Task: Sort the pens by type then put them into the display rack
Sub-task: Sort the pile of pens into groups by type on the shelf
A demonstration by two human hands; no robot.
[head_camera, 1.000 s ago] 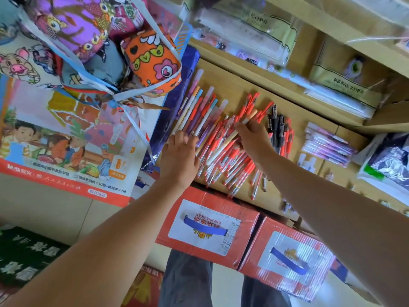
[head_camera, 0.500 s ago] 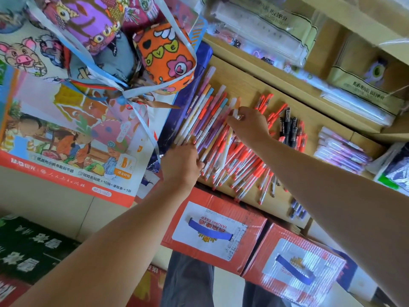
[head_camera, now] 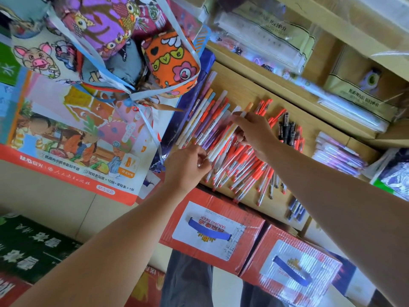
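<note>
On a wooden shelf (head_camera: 247, 89) lie three sorts of pens. Pastel-capped white pens (head_camera: 205, 116) sit in a row at the left, a heap of red-capped clear pens (head_camera: 245, 167) in the middle, and a few black pens (head_camera: 286, 129) to the right. My right hand (head_camera: 254, 131) pinches a white pen with an orange cap (head_camera: 230, 134) near its upper half, over the boundary between the pastel row and the red heap. My left hand (head_camera: 188, 167) has its fingers curled at the lower end of that pen and of the pastel row; what it holds is unclear.
Patterned fabric pouches (head_camera: 172, 63) tied with ribbon hang over a picture poster (head_camera: 73, 134) at the left. Purple pen packs (head_camera: 338, 156) lie on the shelf's right. Two red beer cartons (head_camera: 212, 231) stand under the shelf. Packaged goods (head_camera: 261, 38) fill the upper shelf.
My right hand lifted a white orange-capped pen out of the red heap and carried it left toward the pastel row. My left hand rose from the shelf edge to the pens' lower ends.
</note>
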